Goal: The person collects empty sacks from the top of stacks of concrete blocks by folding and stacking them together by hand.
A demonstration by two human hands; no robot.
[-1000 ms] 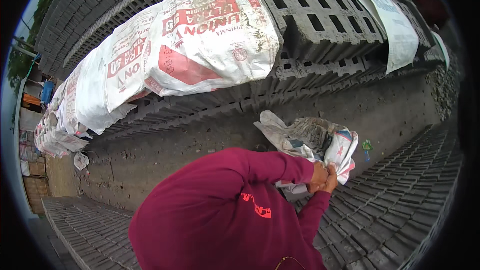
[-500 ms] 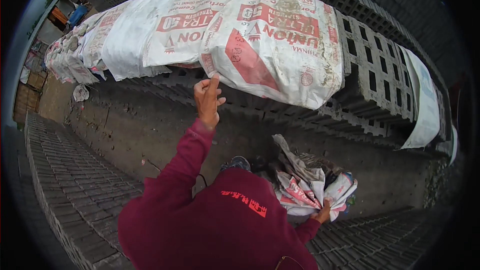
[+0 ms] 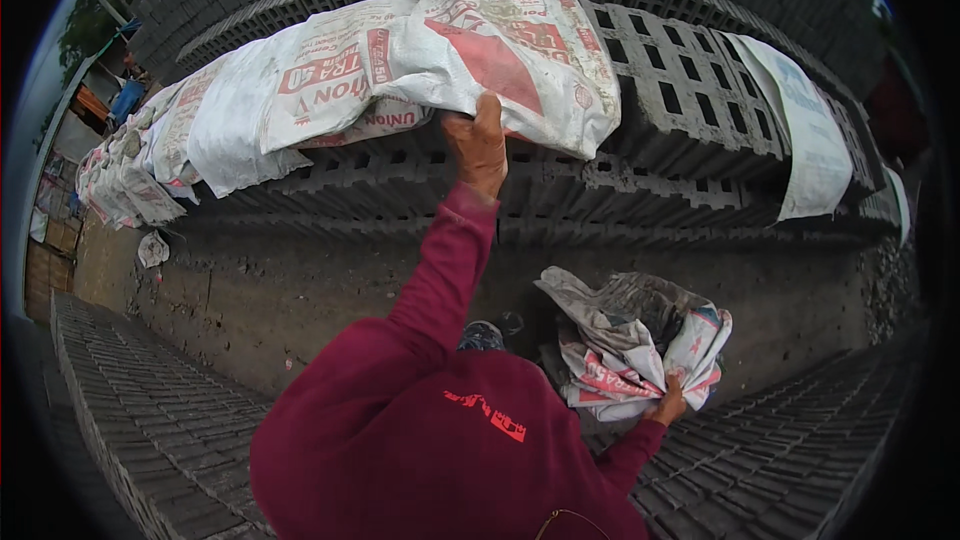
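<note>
Left hand [image 3: 480, 147]: grips near edge of white-and-red sack [image 3: 490, 60], draped over hollow blocks [image 3: 690, 145].
Right hand [image 3: 668, 402]: clutches bunched, crumpled sacks [image 3: 606, 328], well apart from the draped one.

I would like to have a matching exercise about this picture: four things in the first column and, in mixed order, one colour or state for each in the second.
Column one
1. Left hand
2. Right hand
3. Left sleeve
4. Hollow blocks

Column two
A. Dark red
B. Holding a gathered bundle of sacks
C. Grey, with dark rectangular openings
D. Gripping the near edge of a white-and-red sack

Right pairs: 1-D, 2-B, 3-A, 4-C
</note>
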